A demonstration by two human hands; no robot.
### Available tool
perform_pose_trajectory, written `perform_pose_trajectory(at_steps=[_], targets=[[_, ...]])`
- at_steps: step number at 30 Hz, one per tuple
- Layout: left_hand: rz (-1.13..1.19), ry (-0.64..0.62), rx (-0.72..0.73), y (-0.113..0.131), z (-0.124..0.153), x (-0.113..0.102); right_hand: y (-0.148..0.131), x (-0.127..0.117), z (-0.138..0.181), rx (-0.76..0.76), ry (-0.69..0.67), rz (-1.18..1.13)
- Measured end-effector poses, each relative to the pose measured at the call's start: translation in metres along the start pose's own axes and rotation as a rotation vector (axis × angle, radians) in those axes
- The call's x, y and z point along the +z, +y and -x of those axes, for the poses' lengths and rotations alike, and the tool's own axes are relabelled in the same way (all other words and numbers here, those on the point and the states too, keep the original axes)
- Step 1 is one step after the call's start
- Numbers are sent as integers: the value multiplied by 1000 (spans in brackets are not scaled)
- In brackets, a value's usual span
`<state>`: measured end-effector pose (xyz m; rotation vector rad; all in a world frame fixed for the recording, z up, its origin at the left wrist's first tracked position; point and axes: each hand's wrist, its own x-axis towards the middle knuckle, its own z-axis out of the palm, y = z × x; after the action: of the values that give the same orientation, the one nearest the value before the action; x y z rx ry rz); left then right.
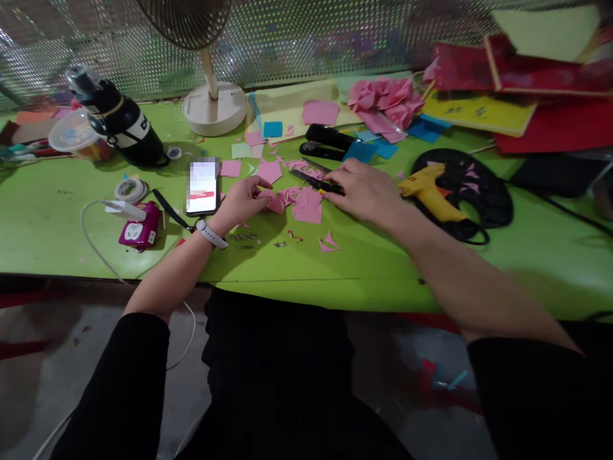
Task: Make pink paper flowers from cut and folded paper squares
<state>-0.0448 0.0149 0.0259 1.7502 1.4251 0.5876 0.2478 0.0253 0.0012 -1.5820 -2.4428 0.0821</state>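
My right hand [359, 188] is closed over the handles of black scissors [309, 179], whose blades lie low over the table and point left. A little to the left, my left hand [246, 203] has its thumb and fingers curled together at the edge of a pink paper piece [275, 203]. Between the hands lie pink paper scraps [288, 195] and a square pink sheet [306, 207]. Thin cut-off slivers [329, 243] are scattered nearer the table's front edge. My right fingers partly hide the scissor handles.
A phone [202, 186] lies beside my left hand. Behind are a stapler [328, 142], a fan [214, 108] and a crumpled pink paper bunch [383, 102]. A yellow glue gun [433, 191] rests on a black pad at right. A bottle [122, 121] and pink power adapter [140, 227] stand left.
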Motion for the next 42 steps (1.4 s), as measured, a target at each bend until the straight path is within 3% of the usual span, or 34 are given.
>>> perform_pose_trajectory(at_steps=[7,11,16,21,26,29,32,35,39,42], targets=[[-302,85,103,-9,-1,4,4,11,-2,-74,152,-76],[-249,190,228,-18,-4,5,3,26,-4,-95,170,-120],[-225,185,204,-15,-4,10,0,41,-6,-45,238,-198],[-299,210,321,-8,2,15,-4,32,-6,-2,218,-265],[-352,244,470,-6,7,20,-8,13,-2,38,304,-324],[-224,215,474,-4,7,22,-11,3,-1,75,327,-385],[59,133,431,1,9,23,-21,-10,3,111,295,-536],[282,26,344,6,11,25,-37,-21,11,37,229,-643],[376,-82,299,6,12,30,-54,-23,19,-92,140,-561],[479,-120,302,3,9,34,-55,-18,20,-146,146,-476]])
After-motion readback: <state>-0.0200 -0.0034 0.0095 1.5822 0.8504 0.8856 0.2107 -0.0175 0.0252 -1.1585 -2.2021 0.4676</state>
